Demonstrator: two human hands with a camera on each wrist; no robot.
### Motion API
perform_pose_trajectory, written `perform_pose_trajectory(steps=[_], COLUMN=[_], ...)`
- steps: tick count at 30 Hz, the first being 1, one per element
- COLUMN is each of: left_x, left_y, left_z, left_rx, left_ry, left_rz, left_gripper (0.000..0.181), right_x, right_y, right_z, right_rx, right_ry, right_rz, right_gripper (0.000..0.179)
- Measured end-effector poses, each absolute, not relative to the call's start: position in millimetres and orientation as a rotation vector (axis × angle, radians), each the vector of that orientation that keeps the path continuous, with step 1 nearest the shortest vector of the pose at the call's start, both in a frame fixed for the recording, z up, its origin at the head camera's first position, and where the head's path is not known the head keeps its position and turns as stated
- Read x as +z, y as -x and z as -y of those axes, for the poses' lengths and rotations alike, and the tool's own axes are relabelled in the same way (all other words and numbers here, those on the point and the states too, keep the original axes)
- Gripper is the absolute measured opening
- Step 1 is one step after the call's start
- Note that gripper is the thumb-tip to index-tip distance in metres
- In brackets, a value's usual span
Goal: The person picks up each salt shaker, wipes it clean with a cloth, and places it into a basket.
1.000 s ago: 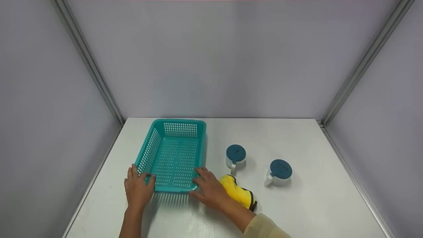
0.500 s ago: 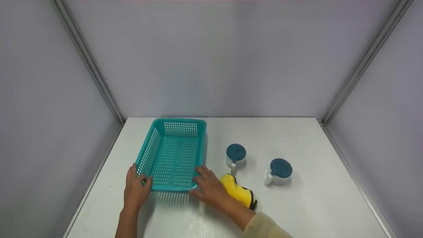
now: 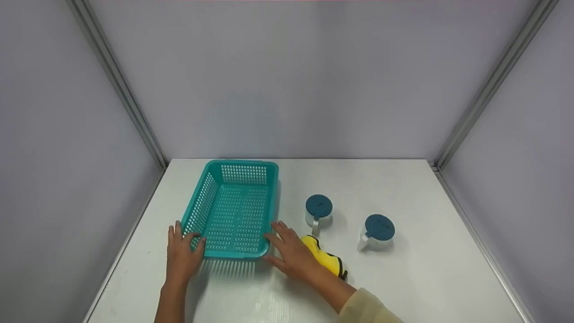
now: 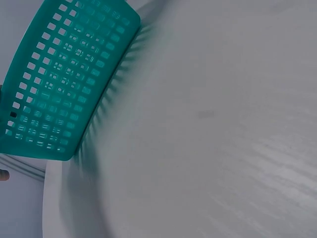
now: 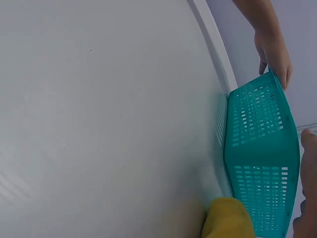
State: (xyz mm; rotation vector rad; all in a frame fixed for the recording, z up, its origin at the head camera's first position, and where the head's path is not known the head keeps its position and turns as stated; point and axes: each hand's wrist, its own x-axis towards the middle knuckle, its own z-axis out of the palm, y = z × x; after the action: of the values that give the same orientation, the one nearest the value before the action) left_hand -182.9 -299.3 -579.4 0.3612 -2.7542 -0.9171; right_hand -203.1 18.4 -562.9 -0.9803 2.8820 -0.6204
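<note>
A teal plastic basket (image 3: 237,215) with slotted walls stands on the white table, with nothing inside it. At its near left corner my left hand (image 3: 183,258) pinches the rim; the right wrist view also shows that hand (image 5: 275,54) straddling the rim of the basket (image 5: 260,153). My right hand (image 3: 293,255) is by the near right corner, fingers spread, fingertips close to the rim. Whether they touch it, I cannot tell. Behind that hand lies a rolled yellow cloth (image 3: 323,257) with black edging, partly hidden by the hand and forearm.
Two white cups with dark blue lids stand right of the basket: one cup (image 3: 319,208) nearer to it, the other cup (image 3: 379,231) farther right. Their handles point toward the front. Grey panels (image 3: 287,80) enclose the white table (image 3: 426,278) at the back and sides.
My right hand has shifted slightly right, its fingers spreading away from the basket's corner. My left hand has moved a little left along the near left corner. The basket stays practically in place.
</note>
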Motion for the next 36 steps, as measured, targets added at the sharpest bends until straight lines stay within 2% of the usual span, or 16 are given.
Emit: perform_pose_trajectory(steps=[7,16,28,36], left_x=[-581,-582,-588,-588], left_y=[182,184,185,185], left_z=[301,297,292,291], left_rx=[-0.904,-0.937,-0.950,-0.926], left_ry=[-0.419,-0.486,-0.534,-0.510], left_rz=[2.785,2.746,2.710,2.712], left_gripper=[0.044,0.063,0.064,0.062], right_x=[-566,-570,-597,-612], right_y=[200,199,186,183], right_z=[-41,-70,-101,-109], right_rx=[-0.637,-0.722,-0.637,-0.597], right_ry=[0.903,0.834,0.788,0.609], right_rz=[-2.917,-2.976,-2.989,-2.934], right_gripper=[0.062,0.060,0.062,0.076])
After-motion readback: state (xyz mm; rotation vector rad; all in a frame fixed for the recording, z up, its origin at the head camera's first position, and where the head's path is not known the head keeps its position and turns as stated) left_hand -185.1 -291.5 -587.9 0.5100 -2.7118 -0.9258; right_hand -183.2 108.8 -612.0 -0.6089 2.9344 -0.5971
